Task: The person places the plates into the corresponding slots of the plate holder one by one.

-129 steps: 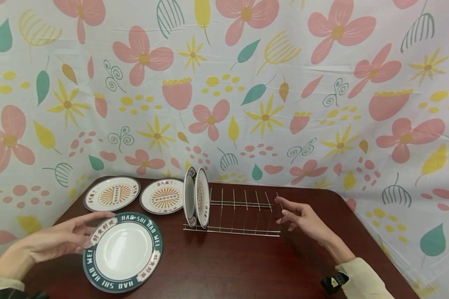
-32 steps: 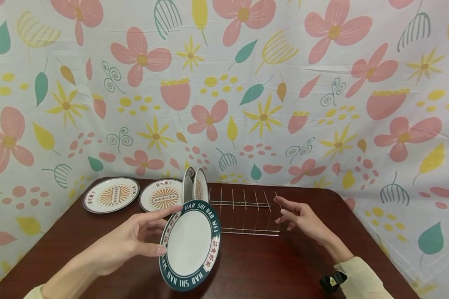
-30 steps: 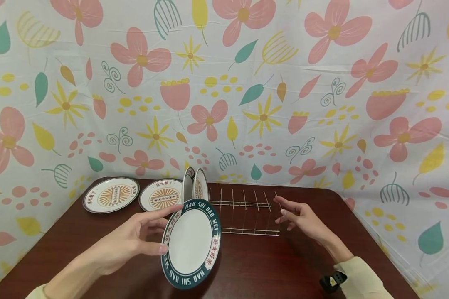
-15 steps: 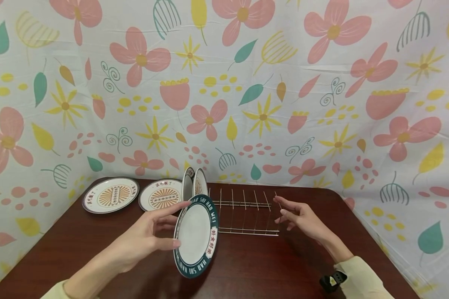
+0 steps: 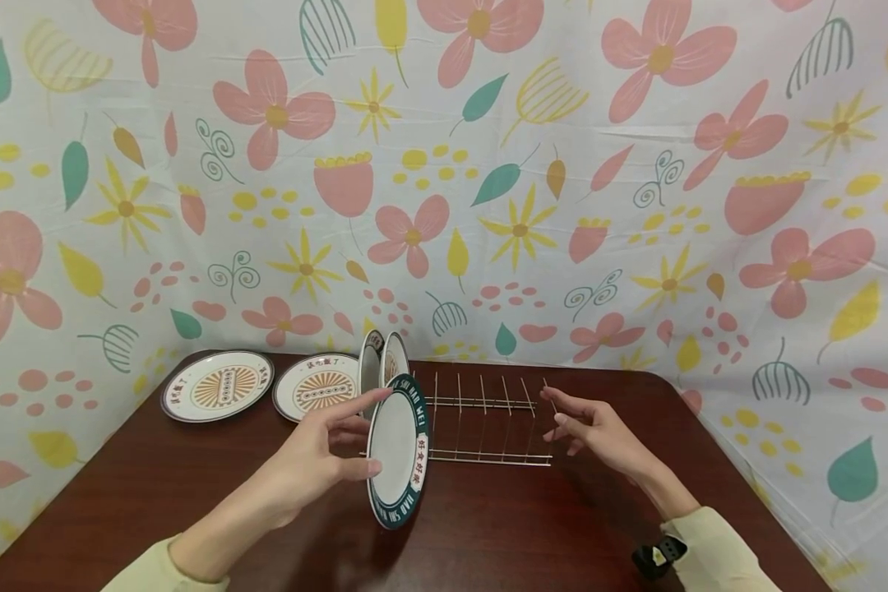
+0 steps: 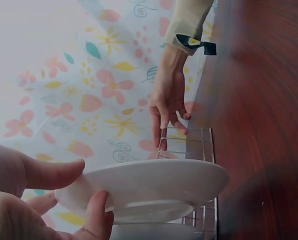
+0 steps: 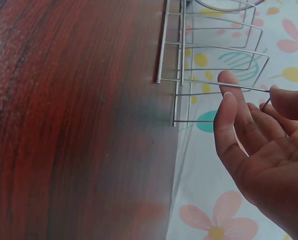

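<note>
My left hand (image 5: pixel 296 464) grips a white plate (image 5: pixel 395 460) with a dark green lettered rim by its left edge, thumb on the face. The plate is held steeply tilted in front of the wire dish rack's left part. In the left wrist view, the plate's pale underside (image 6: pixel 154 185) faces the camera. My right hand (image 5: pixel 599 427) holds the end wire of the dish rack (image 5: pixel 492 462) at its right end; the right wrist view shows the thumb at the wire's corner. Two plates, one thin-edged (image 5: pixel 371 362) and one beside it (image 5: pixel 395 358), stand upright in the rack's left slots.
Two white plates with orange sunburst patterns, one at the far left (image 5: pixel 218 386) and one nearer the rack (image 5: pixel 314 386), lie flat on the dark red-brown table (image 5: pixel 488 526). A floral cloth (image 5: pixel 444 164) hangs behind the table.
My left hand has carried the green-rimmed plate from the left front towards the rack, turning it from nearly face-up to nearly upright. My right hand stays on the rack's right end.
</note>
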A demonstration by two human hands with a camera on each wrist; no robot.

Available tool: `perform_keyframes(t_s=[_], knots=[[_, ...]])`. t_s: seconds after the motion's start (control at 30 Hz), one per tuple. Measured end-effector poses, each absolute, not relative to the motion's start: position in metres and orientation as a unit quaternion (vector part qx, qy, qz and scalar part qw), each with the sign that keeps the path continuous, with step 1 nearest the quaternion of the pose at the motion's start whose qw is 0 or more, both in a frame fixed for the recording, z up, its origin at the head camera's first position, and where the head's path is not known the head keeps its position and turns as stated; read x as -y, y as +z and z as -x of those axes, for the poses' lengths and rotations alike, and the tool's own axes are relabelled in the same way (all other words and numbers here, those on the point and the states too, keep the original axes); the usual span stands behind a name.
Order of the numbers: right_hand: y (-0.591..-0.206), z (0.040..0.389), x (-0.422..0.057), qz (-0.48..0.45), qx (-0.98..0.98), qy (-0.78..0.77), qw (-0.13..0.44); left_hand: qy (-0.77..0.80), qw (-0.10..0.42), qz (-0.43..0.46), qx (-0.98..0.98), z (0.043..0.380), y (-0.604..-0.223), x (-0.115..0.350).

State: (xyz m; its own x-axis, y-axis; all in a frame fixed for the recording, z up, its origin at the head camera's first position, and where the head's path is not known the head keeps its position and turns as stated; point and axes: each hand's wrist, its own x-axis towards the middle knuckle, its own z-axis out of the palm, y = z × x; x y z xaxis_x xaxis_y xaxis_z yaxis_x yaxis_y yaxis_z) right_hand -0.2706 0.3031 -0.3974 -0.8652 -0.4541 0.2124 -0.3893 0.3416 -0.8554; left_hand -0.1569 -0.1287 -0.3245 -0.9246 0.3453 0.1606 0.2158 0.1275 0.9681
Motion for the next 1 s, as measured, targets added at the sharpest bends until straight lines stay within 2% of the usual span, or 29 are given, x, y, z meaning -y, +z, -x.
perform_keyframes(t_s=[0.2,0.7,1.0], knots=[[-0.397,0.271,-0.303,0.254,-0.819,-0.513,0.041,0.638,0.056,-0.174,-0.748,0.161,-0.327,0.122],[-0.399,0.274,-0.304,0.254,-0.82,-0.511,0.04,0.634,0.023,-0.161,-0.756,0.163,-0.322,0.107],[-0.4,0.274,-0.304,0.245,-0.823,-0.512,0.041,0.597,-0.022,-0.176,-0.782,0.163,-0.324,0.099]])
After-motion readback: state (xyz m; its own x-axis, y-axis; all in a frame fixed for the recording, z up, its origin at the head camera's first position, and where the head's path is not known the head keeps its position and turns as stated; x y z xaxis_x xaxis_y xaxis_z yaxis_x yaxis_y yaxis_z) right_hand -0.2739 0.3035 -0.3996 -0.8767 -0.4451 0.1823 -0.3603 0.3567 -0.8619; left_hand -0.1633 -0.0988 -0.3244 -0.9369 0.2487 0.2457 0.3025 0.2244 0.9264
